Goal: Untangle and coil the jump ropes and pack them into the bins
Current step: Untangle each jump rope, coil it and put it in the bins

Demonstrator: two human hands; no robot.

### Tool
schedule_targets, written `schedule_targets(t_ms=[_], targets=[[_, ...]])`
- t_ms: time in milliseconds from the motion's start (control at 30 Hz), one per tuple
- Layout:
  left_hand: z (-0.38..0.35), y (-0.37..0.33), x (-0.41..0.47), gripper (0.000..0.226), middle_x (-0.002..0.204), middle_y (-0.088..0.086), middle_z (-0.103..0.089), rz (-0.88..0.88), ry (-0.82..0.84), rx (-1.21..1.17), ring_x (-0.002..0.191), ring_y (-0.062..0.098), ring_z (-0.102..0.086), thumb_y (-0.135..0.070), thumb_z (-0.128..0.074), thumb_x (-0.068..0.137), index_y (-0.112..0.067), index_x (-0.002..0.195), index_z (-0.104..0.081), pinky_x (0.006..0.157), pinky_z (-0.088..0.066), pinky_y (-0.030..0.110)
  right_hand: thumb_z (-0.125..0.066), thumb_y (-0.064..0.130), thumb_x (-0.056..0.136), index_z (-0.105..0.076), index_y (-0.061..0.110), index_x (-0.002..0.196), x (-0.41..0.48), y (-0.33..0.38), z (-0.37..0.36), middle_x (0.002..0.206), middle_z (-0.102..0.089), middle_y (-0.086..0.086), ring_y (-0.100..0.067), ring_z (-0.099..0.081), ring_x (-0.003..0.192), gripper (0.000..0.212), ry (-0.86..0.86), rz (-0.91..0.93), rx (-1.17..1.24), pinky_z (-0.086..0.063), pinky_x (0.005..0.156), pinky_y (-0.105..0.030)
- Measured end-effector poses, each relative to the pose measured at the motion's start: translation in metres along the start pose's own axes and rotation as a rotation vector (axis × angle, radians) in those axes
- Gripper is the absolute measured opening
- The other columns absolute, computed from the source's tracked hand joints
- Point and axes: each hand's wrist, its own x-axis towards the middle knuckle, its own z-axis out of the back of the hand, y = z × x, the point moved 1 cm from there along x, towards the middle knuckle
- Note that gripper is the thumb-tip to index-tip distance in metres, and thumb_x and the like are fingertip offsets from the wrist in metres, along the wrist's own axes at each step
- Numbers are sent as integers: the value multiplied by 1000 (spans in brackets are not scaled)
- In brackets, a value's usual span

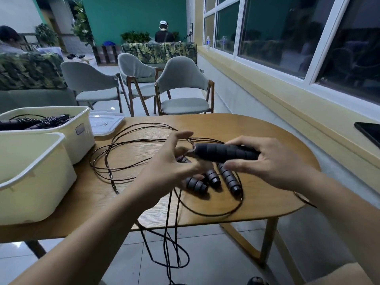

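My right hand (273, 161) grips a black ribbed jump rope handle (224, 152), held level above the wooden table (267, 202). My left hand (174, 163) hovers just left of the handle's end with its fingers spread and relaxed, holding nothing. Under my hands lie three more black handles (213, 179). Thin dark ropes (127, 153) loop in a tangle over the table's middle, and some strands hang over the front edge to the floor (170, 254). The near cream bin (30, 182) shows nothing inside. The far cream bin (67, 124) holds coiled ropes and handles.
A clear bin lid (104, 123) lies behind the far bin. Three grey chairs (181, 89) stand beyond the table. A dark tablet (370, 132) rests on the window ledge at right. Two people sit in the background.
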Motion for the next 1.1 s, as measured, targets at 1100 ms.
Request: schedule_targets(t_ms=[1100], targets=[[-41,0,4,30,67,8,-60,-239,-94,168,63,39,-56,-23,-48,108,-18,81,-59,55,-48,49,-65,56,98,-56,6,140,-6,40,-34,107,-64,-17,-17,-51,65,66,390,-10,1055,-41,56,-25]])
